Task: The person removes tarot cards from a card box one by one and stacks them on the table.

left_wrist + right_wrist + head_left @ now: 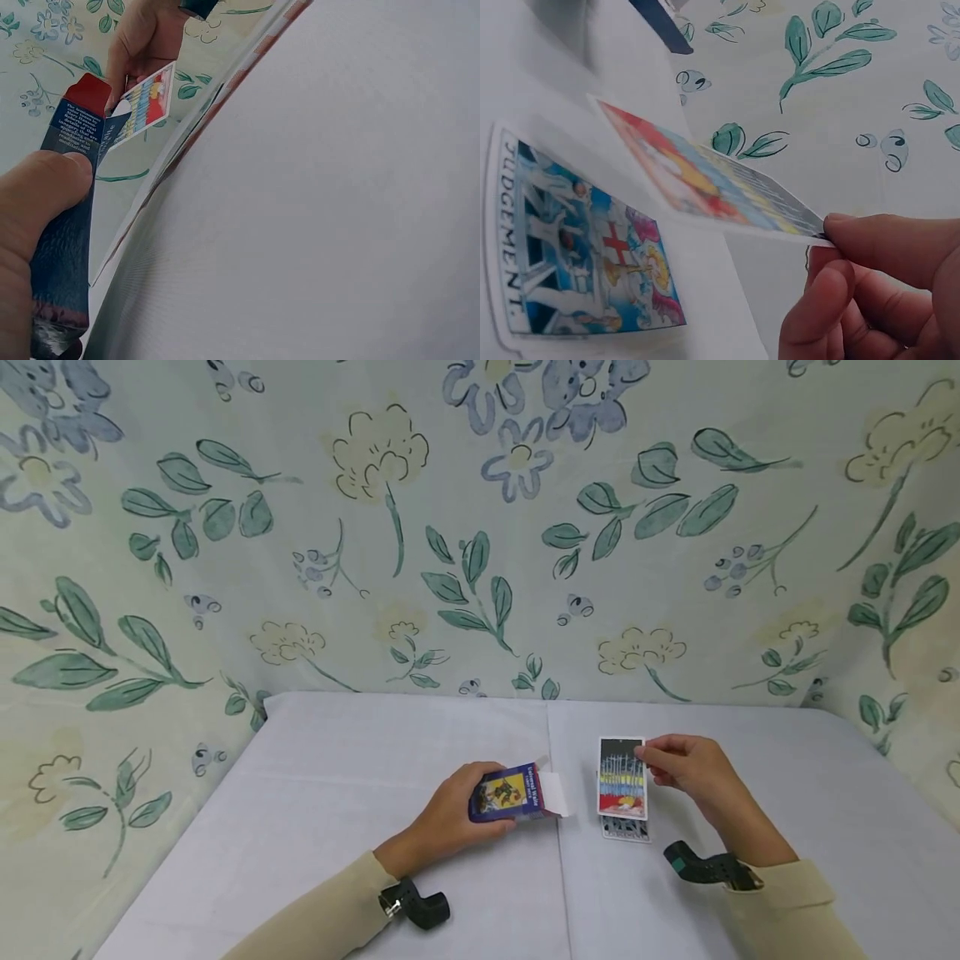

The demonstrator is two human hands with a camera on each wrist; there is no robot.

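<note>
Card [622, 778] pinched at its edge by the right hand [690, 771], tilted just above the Judgement card [577, 247] lying on the table [337, 793]. Left hand [448, 817] grips the open box [510, 793] beside them.

White table [337, 777], floral backdrop cloth [480, 527]

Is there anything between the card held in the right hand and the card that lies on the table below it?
Nothing visible. The right hand pinches the raised card by its edge, and only open air separates it from the Judgement card lying flat on the table. The card box sits aside in the left hand.
</note>
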